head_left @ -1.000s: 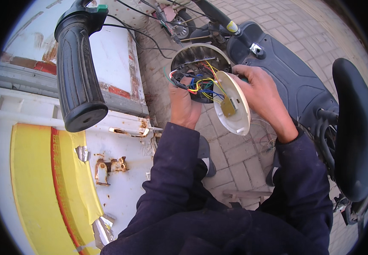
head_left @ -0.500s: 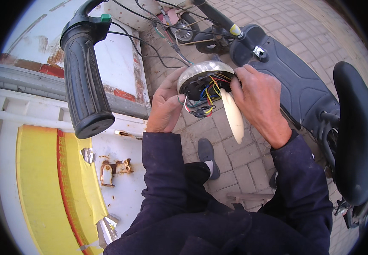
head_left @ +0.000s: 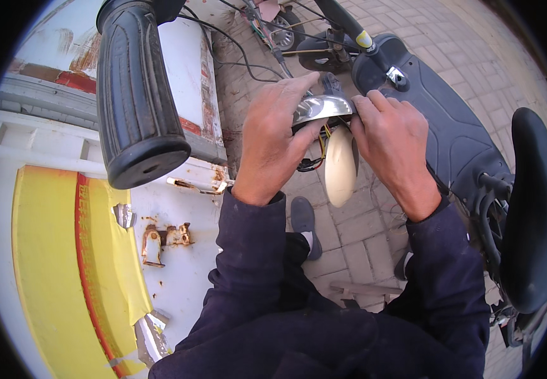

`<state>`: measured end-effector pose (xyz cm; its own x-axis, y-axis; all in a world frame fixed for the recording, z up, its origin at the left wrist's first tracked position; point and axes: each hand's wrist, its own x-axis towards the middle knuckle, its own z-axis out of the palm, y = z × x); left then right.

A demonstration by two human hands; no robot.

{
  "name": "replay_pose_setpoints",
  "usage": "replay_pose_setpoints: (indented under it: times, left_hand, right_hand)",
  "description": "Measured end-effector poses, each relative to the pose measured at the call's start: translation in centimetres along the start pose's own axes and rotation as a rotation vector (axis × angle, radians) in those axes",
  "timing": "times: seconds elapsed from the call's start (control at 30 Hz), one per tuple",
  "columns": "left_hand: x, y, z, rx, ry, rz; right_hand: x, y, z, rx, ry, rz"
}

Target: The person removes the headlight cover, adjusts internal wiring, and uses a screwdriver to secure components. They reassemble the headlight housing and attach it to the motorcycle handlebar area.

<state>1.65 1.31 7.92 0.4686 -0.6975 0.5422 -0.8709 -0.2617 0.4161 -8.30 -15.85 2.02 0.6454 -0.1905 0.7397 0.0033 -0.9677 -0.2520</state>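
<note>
Between my two hands is a rounded headlight-like housing (head_left: 324, 108) with a shiny silver rim. My left hand (head_left: 276, 136) curves around its left side, fingers over the top and thumb at the lower edge. On the other side, my right hand (head_left: 392, 144) pinches the right edge with bent fingers. A smooth cream oval piece (head_left: 341, 169) hangs below the opening, close to my right fingertips; how it is attached is hidden. Coloured wires (head_left: 314, 165) show beneath the housing, mostly covered by my left hand.
A black handlebar grip (head_left: 139, 101) juts in at upper left, with cables (head_left: 248, 55) running past it. A scooter's dark footboard (head_left: 437, 107) and black seat (head_left: 534, 208) lie to the right. At left stands a white panel (head_left: 188, 243) with a rusty latch (head_left: 166, 243).
The housing has tilted and shifted right, so its wired inside is largely hidden. My left hand has moved up over its rim. The cream piece now hangs more upright, its broad side showing.
</note>
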Motion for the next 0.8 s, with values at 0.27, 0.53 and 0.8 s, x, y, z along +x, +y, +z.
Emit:
replay_pose_setpoints:
  times: [0.27,0.53,0.8]
  left_hand:
    - [0.0,-1.1,1.0,-0.382,0.001,-0.203]
    - [-0.3,-1.6,1.2,-0.639,0.252,-0.476]
    - [-0.8,-2.1,1.9,-0.780,0.344,-0.541]
  right_hand:
    - [0.4,-0.1,-0.3,0.090,0.003,0.139]
    - [2.1,2.7,-3.4,0.640,-0.067,0.593]
    - [3.1,5.1,-8.9,1.106,-0.126,0.609]
